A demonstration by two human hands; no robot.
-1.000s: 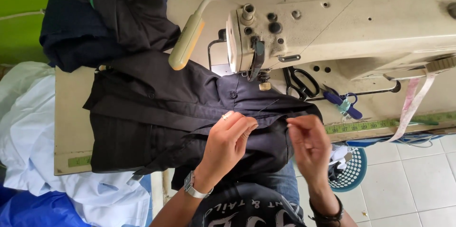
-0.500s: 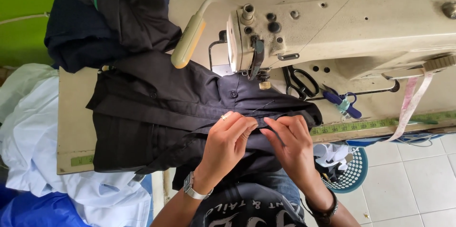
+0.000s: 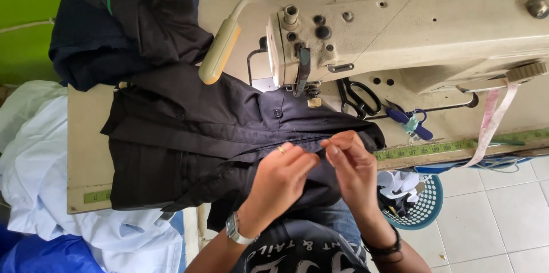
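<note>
The right hand [image 3: 353, 164] has closed in from a second ago and now meets the left hand [image 3: 280, 178]; both pinch one folded edge of the dark shirt [image 3: 200, 136]. The shirt lies on the table [image 3: 80, 153], just short of the sewing machine [image 3: 412, 38] needle. Looks like the fold is being set.

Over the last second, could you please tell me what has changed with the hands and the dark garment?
The right hand moved left to meet the left hand, and both now pinch the folded edge of the dark navy fabric garment together. The garment's near edge has bunched slightly under the fingers. The cream metal sewing machine, black-handled scissors and pale measuring tape stayed put.
</note>
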